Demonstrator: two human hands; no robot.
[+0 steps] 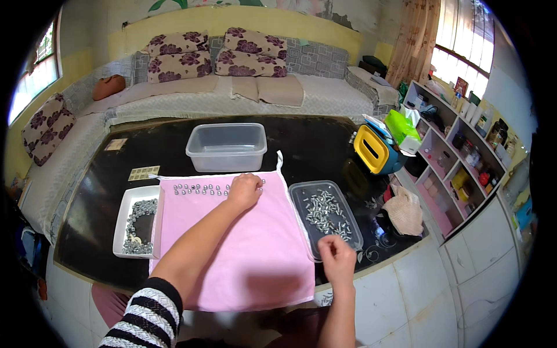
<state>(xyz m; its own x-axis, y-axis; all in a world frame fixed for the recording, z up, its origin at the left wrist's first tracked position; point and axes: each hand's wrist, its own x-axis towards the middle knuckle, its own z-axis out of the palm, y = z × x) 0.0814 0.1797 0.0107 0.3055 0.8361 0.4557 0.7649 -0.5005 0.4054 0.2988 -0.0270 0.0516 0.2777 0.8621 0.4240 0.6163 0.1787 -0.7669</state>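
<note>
The left hand [247,189] and right hand [337,261] curl, any pinch hidden; a light touch should keep the bead rows [204,192] undisturbed.

Head-worn fisheye, tilted down and forward: black table [313,148] near, sofa [331,95] beyond.
</note>
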